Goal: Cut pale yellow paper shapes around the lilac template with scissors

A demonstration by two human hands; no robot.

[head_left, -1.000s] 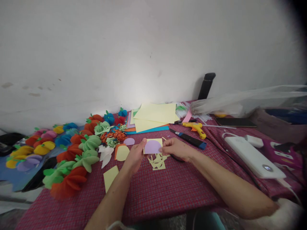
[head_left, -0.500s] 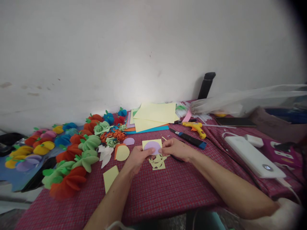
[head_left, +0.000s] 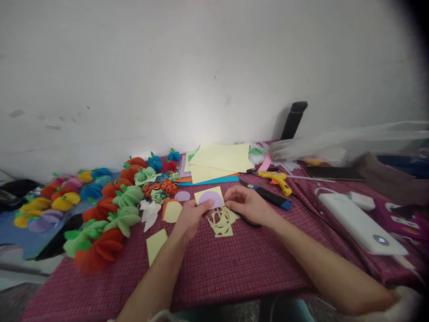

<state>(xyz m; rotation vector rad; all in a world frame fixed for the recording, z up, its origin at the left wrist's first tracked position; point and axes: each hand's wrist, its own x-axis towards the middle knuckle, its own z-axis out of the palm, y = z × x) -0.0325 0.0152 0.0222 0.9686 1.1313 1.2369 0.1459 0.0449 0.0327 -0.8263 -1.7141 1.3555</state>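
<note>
My left hand [head_left: 191, 219] grips a pale yellow felt square [head_left: 218, 191] with a purple felt circle [head_left: 210, 197] laid over it, the thumb pressing on the circle. Just right of the square is my right hand [head_left: 248, 205], its thumb and index finger curved and apart with nothing visible between them. Below the square lies a loose heap of thin yellow felt offcuts [head_left: 223, 226]. A dark curved object [head_left: 250, 222] shows partly from under my right hand; I cannot make out what it is.
Several coloured felt pumpkins [head_left: 100, 210] fill the left side. Yellow felt sheets [head_left: 219, 158] lie at the back. A yellow glue gun [head_left: 276, 180], a utility knife [head_left: 271, 197] and a white power bank [head_left: 360, 223] are to the right.
My right thumb and index finger have parted and moved away from the square's edge, letting go of a thin yellow strip. The left hand has shifted slightly, still gripping the felt.
</note>
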